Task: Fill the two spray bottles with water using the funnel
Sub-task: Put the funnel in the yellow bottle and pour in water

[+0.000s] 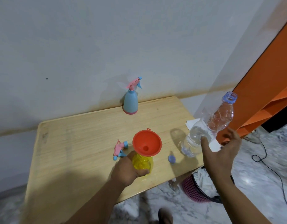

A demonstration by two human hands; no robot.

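A yellow spray bottle (142, 164) stands on the wooden table (78, 143) with a red funnel (146, 143) seated in its neck. My left hand (129, 171) grips the yellow bottle's body. Its pink and blue spray head (121, 148) lies on the table just left of the funnel. My right hand (220, 152) holds a clear, uncapped water bottle (207, 126) above the table's right edge, tilted with its open mouth up and to the right; water sits in its lower part. A blue spray bottle (130, 102) with its pink head on stands by the wall.
The water bottle's blue cap (171, 158) lies on the table right of the yellow bottle. White paper (192, 123) rests at the table's right edge. A pink basket (202, 186) and a black cable (268, 165) are on the marble floor; an orange cabinet (268, 81) stands right.
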